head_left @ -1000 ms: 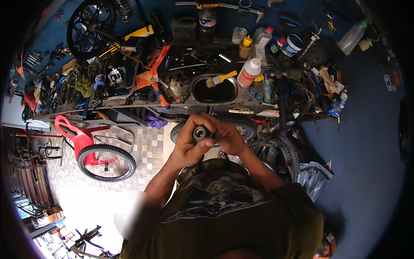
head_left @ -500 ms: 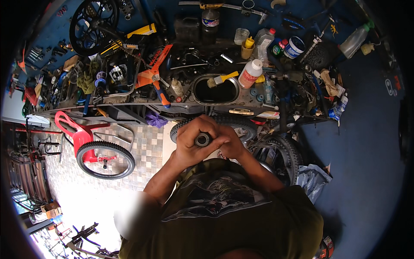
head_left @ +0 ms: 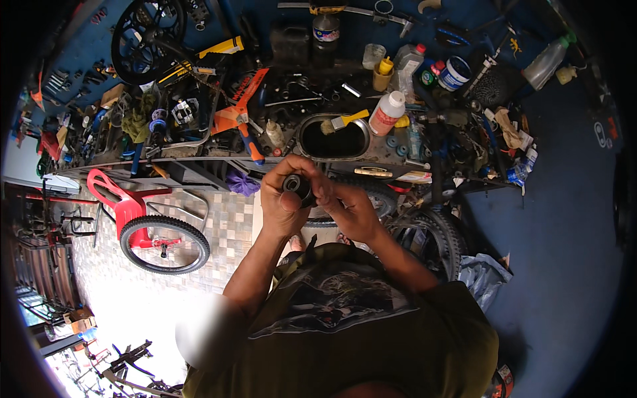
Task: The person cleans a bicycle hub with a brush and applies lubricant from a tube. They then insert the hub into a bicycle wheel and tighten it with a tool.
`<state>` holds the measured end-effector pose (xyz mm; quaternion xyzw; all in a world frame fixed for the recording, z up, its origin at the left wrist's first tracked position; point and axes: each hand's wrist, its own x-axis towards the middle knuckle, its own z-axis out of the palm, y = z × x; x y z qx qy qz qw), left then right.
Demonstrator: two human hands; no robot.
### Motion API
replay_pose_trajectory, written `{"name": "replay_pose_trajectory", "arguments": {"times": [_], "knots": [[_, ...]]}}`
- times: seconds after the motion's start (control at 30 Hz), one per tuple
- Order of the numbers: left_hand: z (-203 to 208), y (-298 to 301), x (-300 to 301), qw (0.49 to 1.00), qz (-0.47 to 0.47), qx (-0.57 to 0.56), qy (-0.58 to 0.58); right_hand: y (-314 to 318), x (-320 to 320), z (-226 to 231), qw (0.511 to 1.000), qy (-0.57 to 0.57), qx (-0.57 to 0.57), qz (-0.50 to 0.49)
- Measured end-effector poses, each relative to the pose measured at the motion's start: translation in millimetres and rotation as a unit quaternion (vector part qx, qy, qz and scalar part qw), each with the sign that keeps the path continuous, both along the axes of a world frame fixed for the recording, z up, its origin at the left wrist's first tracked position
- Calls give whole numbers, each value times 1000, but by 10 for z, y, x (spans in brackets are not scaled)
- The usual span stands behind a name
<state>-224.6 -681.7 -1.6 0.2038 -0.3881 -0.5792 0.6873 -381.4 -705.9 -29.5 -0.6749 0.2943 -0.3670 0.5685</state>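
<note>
My left hand (head_left: 275, 209) is wrapped round a dark, short cylindrical metal part (head_left: 296, 186). A ring-shaped hollow end of it faces up, and my thumb presses beside that end. My right hand (head_left: 353, 211) is closed against the right side of the same part, its fingertips meeting those of my left hand. Both hands are held in front of my chest, just short of the workbench. Beyond them on the bench sits an oval metal tray (head_left: 363, 154) of dark liquid, with a yellow-handled brush (head_left: 348, 119) across it.
A white bottle (head_left: 387, 114) stands right of the tray; an orange-handled tool (head_left: 251, 146) and a small squeeze bottle (head_left: 274, 134) lie left. Tools crowd the bench. Bicycle wheels (head_left: 431, 245) lean below it. A red chair (head_left: 129, 211) with a wheel (head_left: 164, 270) stands left.
Both hands have moved slightly away from me and left. The part has tilted, showing more of its side, and my right fingers have shifted to its right side.
</note>
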Motion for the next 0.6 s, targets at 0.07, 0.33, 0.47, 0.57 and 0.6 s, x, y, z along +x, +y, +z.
{"name": "replay_pose_trajectory", "arguments": {"times": [0.07,0.33,0.47,0.57,0.6], "knots": [[43,28,24,999,26,22,-38,1,-9,-25,1000,19,3,-13],[129,101,-33,979,54,-86,-178,21,-28,-143,985,-142,18,93],[317,119,-36,955,43,-148,-253,-23,-81,-274,966,-180,61,178],[392,128,-55,947,27,-170,-272,-12,-66,-316,964,-169,119,170],[419,136,-85,950,30,-163,-265,-13,-80,-294,961,-161,141,177]]}}
